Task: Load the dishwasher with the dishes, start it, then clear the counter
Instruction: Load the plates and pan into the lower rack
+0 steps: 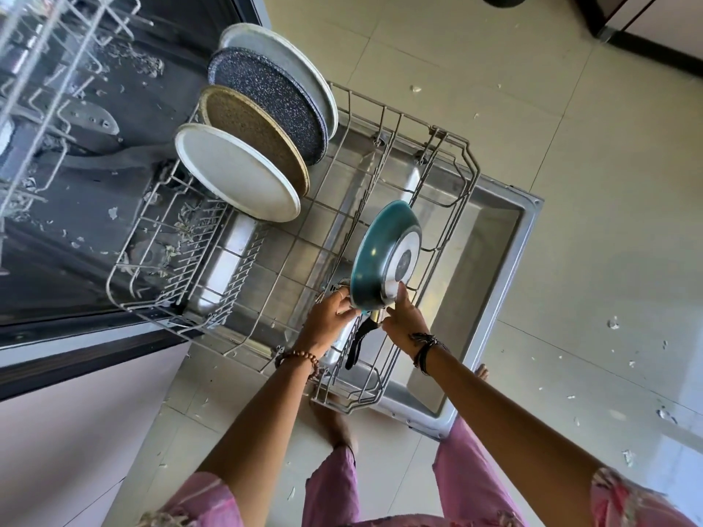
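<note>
A teal frying pan (380, 252) stands on edge in the pulled-out lower rack (462, 157) of the dishwasher, its black handle (357, 346) pointing down toward me. My left hand (329, 317) grips the pan's rim on the left. My right hand (403, 317) holds it by the base, where the handle joins. Farther back in the rack several plates stand on edge: a white plate (236, 173), a tan one (255, 135), a dark speckled one (266, 97) and a pale one (289, 58).
The open dishwasher door (506, 260) lies flat under the rack. The upper rack (57, 70) juts out at the top left. A pale cabinet front (76, 431) stands at the left. Small scraps litter the tiled floor (608, 184). My bare feet are beside the door.
</note>
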